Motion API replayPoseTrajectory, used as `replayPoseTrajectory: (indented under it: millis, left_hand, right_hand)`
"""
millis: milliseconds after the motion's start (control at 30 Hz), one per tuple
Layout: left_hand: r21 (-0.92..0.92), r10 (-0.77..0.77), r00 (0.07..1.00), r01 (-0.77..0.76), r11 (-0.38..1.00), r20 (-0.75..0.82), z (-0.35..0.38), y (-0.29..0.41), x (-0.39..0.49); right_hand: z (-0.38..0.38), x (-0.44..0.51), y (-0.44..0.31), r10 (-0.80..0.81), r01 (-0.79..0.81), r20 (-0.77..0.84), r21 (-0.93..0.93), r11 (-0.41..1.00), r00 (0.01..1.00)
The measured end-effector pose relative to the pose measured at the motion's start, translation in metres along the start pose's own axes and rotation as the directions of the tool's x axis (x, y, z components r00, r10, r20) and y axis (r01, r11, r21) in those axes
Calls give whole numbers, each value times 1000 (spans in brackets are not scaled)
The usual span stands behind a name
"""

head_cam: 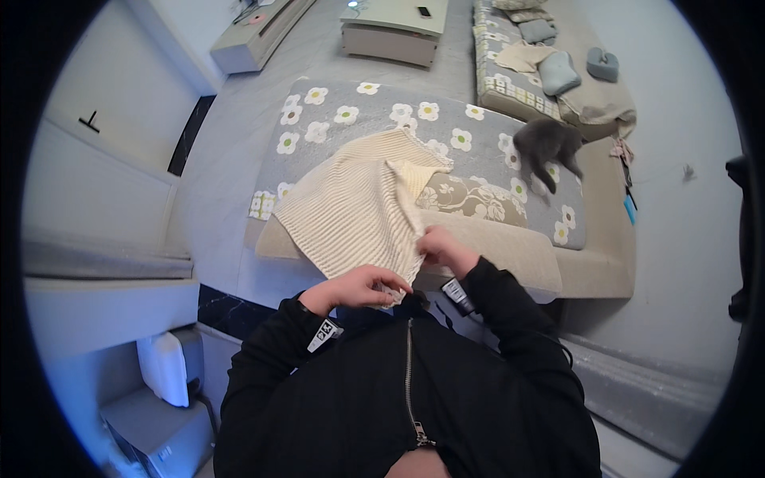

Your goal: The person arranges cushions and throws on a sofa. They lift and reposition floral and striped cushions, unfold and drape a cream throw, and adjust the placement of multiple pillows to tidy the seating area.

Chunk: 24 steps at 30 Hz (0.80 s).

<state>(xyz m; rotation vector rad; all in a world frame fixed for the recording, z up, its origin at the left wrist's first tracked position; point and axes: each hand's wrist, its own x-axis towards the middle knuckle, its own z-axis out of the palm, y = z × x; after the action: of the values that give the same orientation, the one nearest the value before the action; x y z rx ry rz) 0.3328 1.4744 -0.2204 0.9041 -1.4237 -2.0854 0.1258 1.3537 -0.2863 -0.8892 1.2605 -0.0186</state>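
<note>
A cream ribbed knit piece (352, 209) lies spread over the grey flowered sofa seat cover (334, 113) and drapes over the beige sofa backrest (490, 239) toward me. My left hand (361, 287) pinches its lower corner close to my body. Farther up the same right-hand edge, my right hand (445, 246) grips the knit, its fingertips partly hidden by the fabric. A fold runs along that edge, and a paler yellowish part shows beneath it. Whether the knit is a garment or a throw, I cannot tell.
A grey cat (547, 149) stands on the sofa at the right. Behind the knit lies a brown floral cushion (475, 200). Farther off are a coffee table (388, 42) with a phone (424, 12), a low cabinet (245, 48) and a blue-grey pillow (559, 73).
</note>
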Motion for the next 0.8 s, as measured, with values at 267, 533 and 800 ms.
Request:
replayPoseTrajectory:
  millis: [267,533,800]
  left_hand:
    - [-404,-427,747,229,885,-510,-20,-53,-46]
    - [-635,-574,695,218,741,-432,-86,-103,-59]
    - [-236,-396,429,379,895,-812,-218,-102,-49]
  right_hand:
    - [-105,-64,-6,-484,231,142,742,630,863]
    - [-151,-74,119,-117,302,-289,758,578,950]
    - [-70,-86,152,11,215,-461,436,874,888]
